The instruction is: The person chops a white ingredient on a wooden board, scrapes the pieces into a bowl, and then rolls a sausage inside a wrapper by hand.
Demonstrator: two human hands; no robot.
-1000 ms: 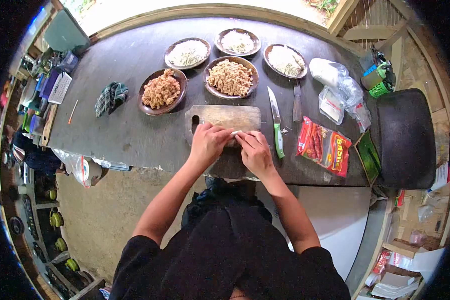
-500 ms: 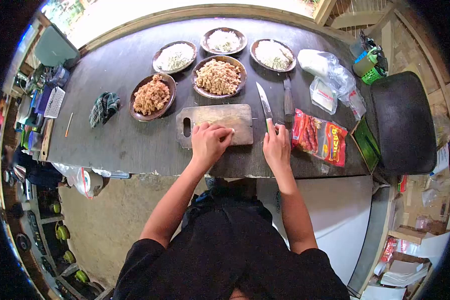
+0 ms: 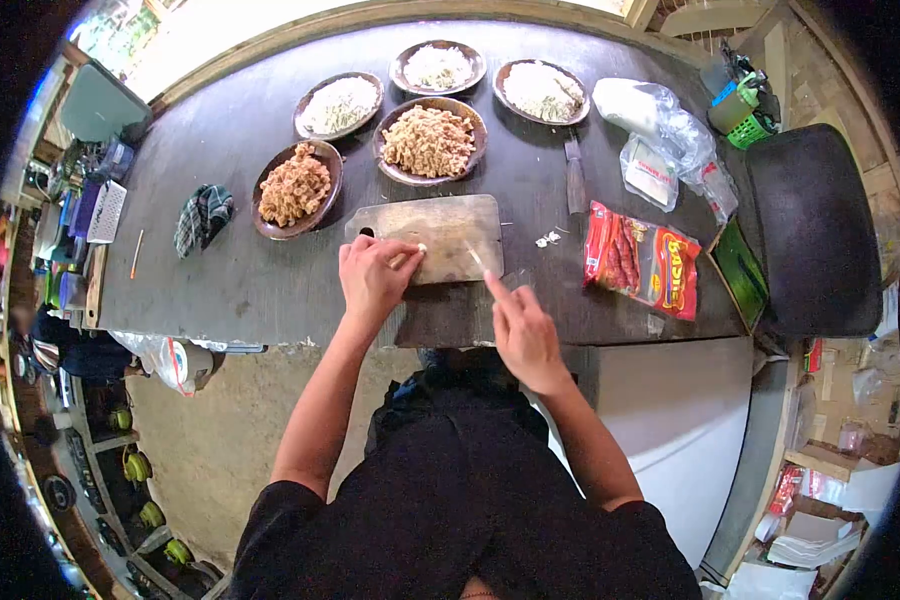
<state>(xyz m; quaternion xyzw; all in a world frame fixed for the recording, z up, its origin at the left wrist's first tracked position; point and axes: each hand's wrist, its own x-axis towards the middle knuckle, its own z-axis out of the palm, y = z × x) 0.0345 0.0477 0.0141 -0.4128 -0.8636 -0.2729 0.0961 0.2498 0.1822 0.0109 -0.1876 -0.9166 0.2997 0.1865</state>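
My left hand rests at the lower left of a wooden cutting board, fingertips pinched on a small white piece that looks like a garlic clove. In my right hand is a knife, gripped by its handle. Its blade points up and left over the board's right part, apart from the white piece. Small white bits lie on the table right of the board.
Bowls of brown crumbly food and of pale shreds stand behind the board. To the right are a red sausage packet, a wooden-handled tool and plastic bags. A crumpled dark cloth lies left.
My right hand has lifted the knife off the table and brought it left over the board. My left hand has shifted left with the white piece. The view has moved slightly.
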